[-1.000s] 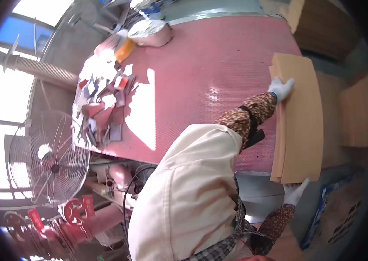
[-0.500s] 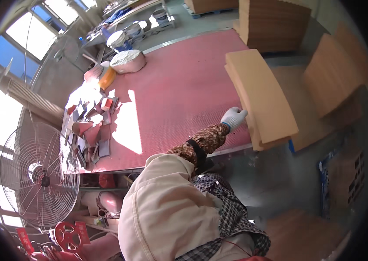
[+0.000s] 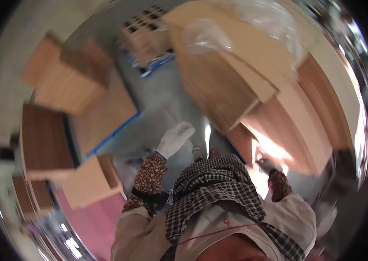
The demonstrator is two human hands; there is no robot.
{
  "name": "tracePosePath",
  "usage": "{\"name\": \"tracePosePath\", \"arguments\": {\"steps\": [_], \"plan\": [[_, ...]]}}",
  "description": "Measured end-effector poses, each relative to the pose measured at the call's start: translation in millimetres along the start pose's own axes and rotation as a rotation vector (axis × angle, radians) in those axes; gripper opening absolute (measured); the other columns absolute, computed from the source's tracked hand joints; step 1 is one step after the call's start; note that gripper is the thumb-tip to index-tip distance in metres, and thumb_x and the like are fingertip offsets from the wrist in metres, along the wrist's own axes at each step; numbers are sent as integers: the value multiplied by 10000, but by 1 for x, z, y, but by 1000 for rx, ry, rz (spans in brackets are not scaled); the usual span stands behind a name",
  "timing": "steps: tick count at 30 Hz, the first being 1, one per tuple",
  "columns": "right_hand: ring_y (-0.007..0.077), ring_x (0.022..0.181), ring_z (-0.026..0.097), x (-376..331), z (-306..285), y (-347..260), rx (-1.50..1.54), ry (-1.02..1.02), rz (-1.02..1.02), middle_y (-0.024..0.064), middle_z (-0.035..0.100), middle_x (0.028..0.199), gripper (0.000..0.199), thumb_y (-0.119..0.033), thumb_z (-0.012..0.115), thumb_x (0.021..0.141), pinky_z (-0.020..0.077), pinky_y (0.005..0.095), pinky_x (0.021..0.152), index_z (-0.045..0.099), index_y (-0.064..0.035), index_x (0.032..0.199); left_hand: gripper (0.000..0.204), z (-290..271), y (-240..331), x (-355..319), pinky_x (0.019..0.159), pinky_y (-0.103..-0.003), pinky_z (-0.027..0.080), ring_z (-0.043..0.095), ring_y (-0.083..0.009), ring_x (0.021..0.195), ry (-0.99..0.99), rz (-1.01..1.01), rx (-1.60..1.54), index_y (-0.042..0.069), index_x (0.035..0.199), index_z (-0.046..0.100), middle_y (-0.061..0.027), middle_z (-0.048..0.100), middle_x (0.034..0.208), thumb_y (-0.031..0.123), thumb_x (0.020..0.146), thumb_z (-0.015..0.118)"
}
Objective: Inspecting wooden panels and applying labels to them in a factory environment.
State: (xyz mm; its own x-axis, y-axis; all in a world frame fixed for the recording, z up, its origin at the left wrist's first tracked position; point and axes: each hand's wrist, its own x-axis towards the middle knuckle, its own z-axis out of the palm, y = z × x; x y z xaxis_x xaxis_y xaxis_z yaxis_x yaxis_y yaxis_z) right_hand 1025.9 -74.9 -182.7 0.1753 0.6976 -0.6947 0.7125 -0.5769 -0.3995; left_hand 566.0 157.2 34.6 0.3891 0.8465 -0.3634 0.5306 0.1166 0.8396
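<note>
Hands (image 3: 175, 140) well apart amid stacked boards (image 3: 275, 124)

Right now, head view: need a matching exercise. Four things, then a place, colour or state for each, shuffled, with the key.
1. left hand
2. table
3. clear plastic
4. checked cloth

A. on tan panels, toward the picture's top
B. black and white, worn on the front
C. white-gloved, above the grey floor
D. pink, at the picture's lower left

Pairs: 1-C; 2-D; 3-A; 4-B
</note>
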Motion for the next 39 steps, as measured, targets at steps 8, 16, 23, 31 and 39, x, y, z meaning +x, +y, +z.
{"name": "tracePosePath", "arguments": {"steps": [8,16,23,31,39], "plan": [[199,747,635,-100,-65,141,841,705,399,99,701,855,354,-303,618,980,515,351,732,716,4,1126,332,184,126,129,879,-283,499,602,-102,971,-574,-23,-170,27,1219,648,-15,660,1062,290,1018,626],[273,1158,640,-97,-232,330,913,1413,617,201,680,1278,664,-511,608,995,482,381,1015,637,83,1289,705,397,228,219,1127,-362,406,508,-280,1355,-580,276,277,-64,1470,430,-213,548,1440,410,990,638],[191,1009,630,-71,-233,365,1306,1203,341,113,681,1151,630,-490,660,972,501,341,879,659,85,1229,1038,423,225,273,1210,-426,319,349,-392,1493,-266,49,137,-112,1544,255,-330,326,1589,564,889,692],[226,982,675,-101,-240,289,1542,1037,373,103,696,1135,548,-422,731,932,558,393,825,658,24,1243,836,419,180,306,1021,-406,466,564,-271,1195,4,-165,-325,-87,1361,501,-189,610,1279,504,846,790],[240,1115,664,-104,-216,258,1534,1127,364,121,675,1274,531,-368,689,971,537,369,939,631,51,1293,892,407,175,286,1216,-407,291,371,-334,1470,140,93,-397,-68,1521,373,-236,443,1545,297,841,819]]}}
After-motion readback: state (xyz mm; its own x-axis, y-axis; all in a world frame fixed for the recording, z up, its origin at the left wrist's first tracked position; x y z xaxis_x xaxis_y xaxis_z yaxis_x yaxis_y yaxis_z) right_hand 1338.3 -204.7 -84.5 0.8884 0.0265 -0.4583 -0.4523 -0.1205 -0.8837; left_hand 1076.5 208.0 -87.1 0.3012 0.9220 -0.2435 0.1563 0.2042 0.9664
